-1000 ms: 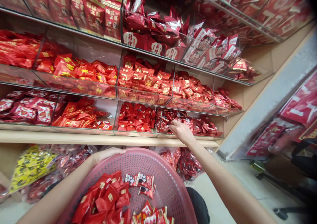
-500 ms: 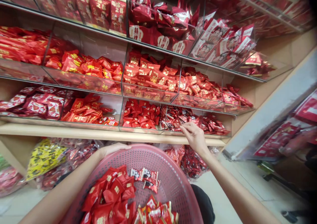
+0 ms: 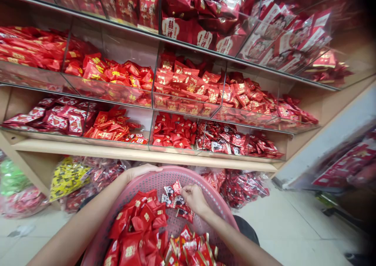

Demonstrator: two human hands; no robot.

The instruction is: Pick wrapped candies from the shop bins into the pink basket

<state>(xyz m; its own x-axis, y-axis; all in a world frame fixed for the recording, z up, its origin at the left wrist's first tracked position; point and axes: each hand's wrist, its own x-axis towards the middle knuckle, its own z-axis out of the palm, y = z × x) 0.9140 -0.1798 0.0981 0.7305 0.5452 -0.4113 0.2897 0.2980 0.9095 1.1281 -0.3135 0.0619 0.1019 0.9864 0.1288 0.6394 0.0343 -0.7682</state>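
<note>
A pink plastic basket (image 3: 221, 209) with small holes is in front of me. My left hand (image 3: 143, 171) is closed over its far left rim. Inside the basket, my right hand (image 3: 194, 198) pinches a small red-and-white candy packet (image 3: 176, 187) by its edge. Just below it lie a few similar patterned packets (image 3: 184, 213), partly overlapped by it. Plain red packets (image 3: 139, 221) with gold print fill the basket's left side. Gold-edged red packets (image 3: 190, 248) lie near its front.
Shelves with clear dividers hold red candy packets (image 3: 179, 131); the patterned packets (image 3: 221, 140) are in a bottom-row bin. A wooden ledge (image 3: 117, 150) runs beneath. Under it are bags, including a yellow one (image 3: 69, 178). A pale wall (image 3: 320, 152) stands at right.
My right hand has moved from the bottom-row bin down and left into the basket, carrying a patterned candy packet. My left hand still grips the rim. The view has shifted slightly.
</note>
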